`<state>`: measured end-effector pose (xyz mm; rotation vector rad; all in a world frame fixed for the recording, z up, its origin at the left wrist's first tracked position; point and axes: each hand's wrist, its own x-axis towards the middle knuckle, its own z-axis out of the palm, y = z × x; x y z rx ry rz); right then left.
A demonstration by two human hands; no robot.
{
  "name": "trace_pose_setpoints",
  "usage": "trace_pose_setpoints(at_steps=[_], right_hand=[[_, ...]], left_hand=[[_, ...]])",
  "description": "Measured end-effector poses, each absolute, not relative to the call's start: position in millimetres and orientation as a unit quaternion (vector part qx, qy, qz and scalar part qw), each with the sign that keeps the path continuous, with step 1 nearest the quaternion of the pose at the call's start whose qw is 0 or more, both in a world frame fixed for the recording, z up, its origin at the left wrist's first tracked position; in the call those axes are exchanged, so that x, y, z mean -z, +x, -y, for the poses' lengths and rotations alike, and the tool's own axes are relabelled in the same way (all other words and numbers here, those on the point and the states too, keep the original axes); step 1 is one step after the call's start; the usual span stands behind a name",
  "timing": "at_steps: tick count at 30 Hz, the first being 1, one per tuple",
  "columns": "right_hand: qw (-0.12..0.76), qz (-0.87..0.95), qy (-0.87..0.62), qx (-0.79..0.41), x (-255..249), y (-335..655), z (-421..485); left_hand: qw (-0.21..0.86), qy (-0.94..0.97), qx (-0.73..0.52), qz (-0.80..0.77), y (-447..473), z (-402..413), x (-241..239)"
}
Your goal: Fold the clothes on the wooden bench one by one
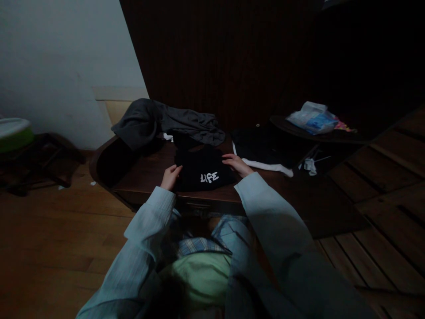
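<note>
A folded black garment (202, 170) with white "LIFE" lettering lies on a dark wooden table (149, 170) in front of me. My left hand (170, 176) grips its left edge, fingers curled on the cloth. On the garment's right side my right hand (236, 164) rests with its fingers pressed on the fabric. Both arms wear pale striped sleeves.
A crumpled grey garment (166, 122) lies at the table's back left. A black and white folded pile (265, 153) sits to the right. Plastic packets (312, 117) rest on a dark round tray at the far right. A green-rimmed bowl (13, 133) stands at the left, over wooden floor.
</note>
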<state>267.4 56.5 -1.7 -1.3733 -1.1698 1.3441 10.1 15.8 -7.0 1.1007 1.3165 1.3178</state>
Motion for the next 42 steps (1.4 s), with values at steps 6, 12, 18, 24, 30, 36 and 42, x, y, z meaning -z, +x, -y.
trace_pose_setpoints(at_steps=[6, 12, 18, 24, 30, 36, 42], right_hand=[[0.477, 0.475, -0.534, -0.511, 3.3, 272.1, -57.8], [0.486, 0.527, -0.55, -0.428, 9.6, 270.6, -60.7], [0.429, 0.547, -0.581, -0.423, 8.7, 271.9, -55.0], [0.374, 0.541, -0.532, -0.534, -2.3, 283.0, -41.4], [0.369, 0.533, -0.465, -0.604, -1.5, 287.8, -36.8], [0.432, 0.545, -0.447, -0.562, -0.8, 287.3, -39.0], [0.409, 0.56, -0.497, -0.521, 3.0, 287.0, -41.6]], left_hand=[[0.403, 0.457, -0.57, -0.552, 8.2, -12.0, 5.4], [0.344, 0.48, -0.574, -0.567, 4.6, -16.7, 10.0], [0.427, 0.501, -0.481, -0.579, -1.7, -9.1, 4.2], [0.532, 0.485, -0.442, -0.536, -1.3, -2.7, -4.7], [0.562, 0.44, -0.496, -0.495, 0.1, -5.6, 0.6], [0.511, 0.422, -0.569, -0.487, -5.2, -11.0, 4.9], [0.453, 0.453, -0.558, -0.527, -5.3, -7.3, 2.3]])
